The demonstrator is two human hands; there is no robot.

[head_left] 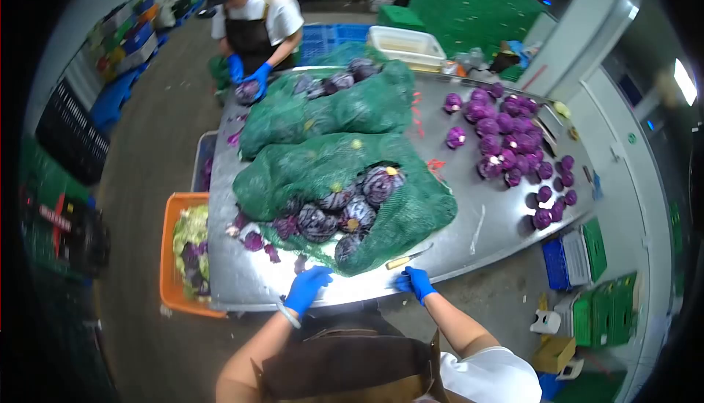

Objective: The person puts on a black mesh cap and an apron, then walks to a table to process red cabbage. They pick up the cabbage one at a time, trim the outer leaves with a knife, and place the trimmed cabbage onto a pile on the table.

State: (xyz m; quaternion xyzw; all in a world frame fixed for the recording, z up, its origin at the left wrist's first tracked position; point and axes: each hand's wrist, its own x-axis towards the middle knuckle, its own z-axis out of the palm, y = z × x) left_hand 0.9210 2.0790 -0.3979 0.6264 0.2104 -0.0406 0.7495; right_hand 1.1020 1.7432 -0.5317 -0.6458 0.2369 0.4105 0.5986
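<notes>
My left hand [309, 290], in a blue glove, is at the table's near edge, fingers stretched forward and holding nothing I can see. It is just below a green mesh bag [429, 209], whose opening shows several whole purple cabbages [317, 222]. Further right, my right hand [416, 283], also gloved in blue, has its fingers loosely bent and apart, with nothing visible in them. Just beyond it lies a knife [398, 263] with a yellowish handle, apart from the fingers. Loose purple leaves [272, 253] are scattered left of the bag.
A second mesh bag of cabbages [323, 113] lies behind. Many trimmed purple cabbages [506, 128] are heaped on the metal table [469, 238] at right. An orange crate [167, 256] with leaves stands left. Across the table, a co-worker [253, 29] holds a cabbage [247, 93].
</notes>
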